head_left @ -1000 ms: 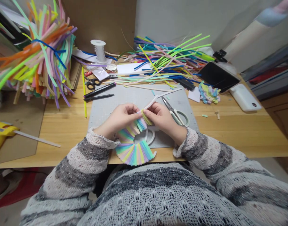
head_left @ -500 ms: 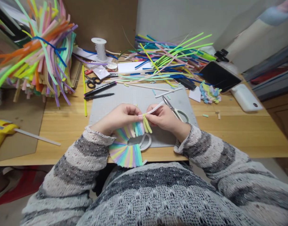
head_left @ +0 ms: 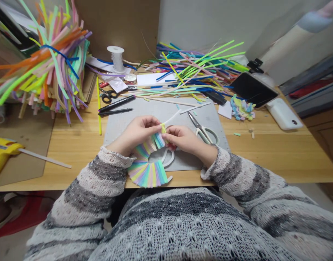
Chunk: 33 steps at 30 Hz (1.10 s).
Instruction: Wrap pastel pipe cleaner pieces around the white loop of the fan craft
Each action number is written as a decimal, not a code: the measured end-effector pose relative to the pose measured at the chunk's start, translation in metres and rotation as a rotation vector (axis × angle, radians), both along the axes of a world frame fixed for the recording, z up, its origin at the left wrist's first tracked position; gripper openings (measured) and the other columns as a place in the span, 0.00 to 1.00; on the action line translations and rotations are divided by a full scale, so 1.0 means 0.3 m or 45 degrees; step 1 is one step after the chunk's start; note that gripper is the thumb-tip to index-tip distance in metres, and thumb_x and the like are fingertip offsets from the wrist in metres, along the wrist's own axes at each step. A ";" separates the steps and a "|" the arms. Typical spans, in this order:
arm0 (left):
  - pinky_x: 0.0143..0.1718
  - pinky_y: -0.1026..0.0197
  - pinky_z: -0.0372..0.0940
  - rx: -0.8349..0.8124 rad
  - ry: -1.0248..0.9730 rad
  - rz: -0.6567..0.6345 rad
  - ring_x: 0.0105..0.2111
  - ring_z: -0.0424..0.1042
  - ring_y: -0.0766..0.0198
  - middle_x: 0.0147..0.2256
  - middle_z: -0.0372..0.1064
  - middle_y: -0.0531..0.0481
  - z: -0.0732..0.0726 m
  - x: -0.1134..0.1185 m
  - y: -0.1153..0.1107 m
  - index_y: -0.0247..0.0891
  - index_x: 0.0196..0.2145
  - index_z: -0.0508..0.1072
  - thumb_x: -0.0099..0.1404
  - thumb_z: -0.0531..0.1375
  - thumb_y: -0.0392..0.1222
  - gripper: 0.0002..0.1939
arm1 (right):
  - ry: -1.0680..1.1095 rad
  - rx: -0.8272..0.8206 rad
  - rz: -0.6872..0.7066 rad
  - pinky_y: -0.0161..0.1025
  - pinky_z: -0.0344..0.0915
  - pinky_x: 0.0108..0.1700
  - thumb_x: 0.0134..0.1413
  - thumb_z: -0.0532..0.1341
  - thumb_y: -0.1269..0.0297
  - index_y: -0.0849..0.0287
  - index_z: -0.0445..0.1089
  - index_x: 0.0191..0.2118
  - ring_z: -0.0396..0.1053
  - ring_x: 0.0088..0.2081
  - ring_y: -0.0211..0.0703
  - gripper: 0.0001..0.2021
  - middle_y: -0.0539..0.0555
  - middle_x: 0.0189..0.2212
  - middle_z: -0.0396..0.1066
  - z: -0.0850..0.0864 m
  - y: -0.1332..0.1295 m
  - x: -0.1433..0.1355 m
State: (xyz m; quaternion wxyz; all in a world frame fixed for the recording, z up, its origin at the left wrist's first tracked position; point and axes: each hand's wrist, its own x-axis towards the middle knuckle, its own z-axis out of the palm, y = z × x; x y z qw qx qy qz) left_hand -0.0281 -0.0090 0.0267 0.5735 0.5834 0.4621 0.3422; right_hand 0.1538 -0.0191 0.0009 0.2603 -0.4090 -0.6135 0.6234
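Note:
Between my hands is a curved band of folded pastel pipe cleaners [head_left: 148,174], strung side by side on a white pipe cleaner [head_left: 172,116]. My left hand [head_left: 140,132] is closed, its thumb and fingers pinching the band near its upper end. My right hand [head_left: 180,137] is closed too, pinching a yellow pipe cleaner [head_left: 163,128] at that end. The white one sticks out up and to the right past my fingers, and a white loop [head_left: 169,158] hangs below my right hand. Scissors [head_left: 203,129] with pale handles lie just beyond my right hand on the grey mat [head_left: 120,123].
A tied bundle of pipe cleaners [head_left: 54,69] stands at left, above a yellow glue gun [head_left: 4,152]. More loose pipe cleaners [head_left: 193,65] are heaped at the back. Black pens [head_left: 116,104], black-handled scissors [head_left: 108,96], a white spool [head_left: 116,59] and a dark tablet-like screen [head_left: 253,88] lie around the mat.
My right hand has moved slightly down and left, its fingers now lower on the yellow pipe cleaner. The white end now points out above the hand, and the pale-handled scissors show more fully.

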 end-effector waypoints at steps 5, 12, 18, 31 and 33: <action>0.32 0.64 0.63 0.053 0.008 0.059 0.28 0.68 0.66 0.28 0.71 0.50 -0.007 0.006 0.002 0.34 0.30 0.74 0.53 0.64 0.45 0.11 | -0.020 0.068 -0.066 0.30 0.53 0.17 0.53 0.60 0.56 0.60 0.65 0.33 0.57 0.16 0.31 0.12 0.44 0.16 0.62 -0.001 -0.001 0.000; 0.32 0.64 0.63 0.089 -0.016 0.301 0.27 0.67 0.66 0.26 0.70 0.52 0.002 0.007 0.013 0.35 0.27 0.72 0.51 0.65 0.43 0.10 | -0.313 0.692 -0.178 0.34 0.55 0.27 0.57 0.58 0.59 0.60 0.68 0.33 0.58 0.24 0.34 0.09 0.48 0.23 0.65 0.015 -0.005 0.024; 0.33 0.63 0.63 0.152 -0.025 0.266 0.28 0.68 0.66 0.27 0.70 0.52 -0.001 0.006 0.012 0.34 0.28 0.72 0.51 0.65 0.43 0.10 | -0.244 0.720 -0.215 0.35 0.55 0.30 0.56 0.58 0.58 0.58 0.68 0.32 0.59 0.28 0.37 0.10 0.50 0.28 0.66 0.041 -0.004 0.026; 0.34 0.63 0.64 0.122 -0.182 0.129 0.27 0.69 0.67 0.27 0.71 0.52 -0.022 0.001 0.009 0.36 0.28 0.73 0.51 0.66 0.43 0.09 | 0.403 -0.037 -0.037 0.36 0.61 0.41 0.52 0.63 0.56 0.56 0.75 0.34 0.64 0.34 0.35 0.10 0.50 0.34 0.69 0.000 0.019 0.021; 0.34 0.63 0.64 0.111 -0.210 0.172 0.27 0.69 0.67 0.26 0.71 0.53 -0.015 0.004 0.006 0.36 0.27 0.73 0.50 0.67 0.43 0.10 | 0.401 -0.068 -0.026 0.36 0.61 0.41 0.53 0.63 0.56 0.56 0.75 0.34 0.64 0.34 0.36 0.10 0.50 0.33 0.69 0.003 0.017 0.022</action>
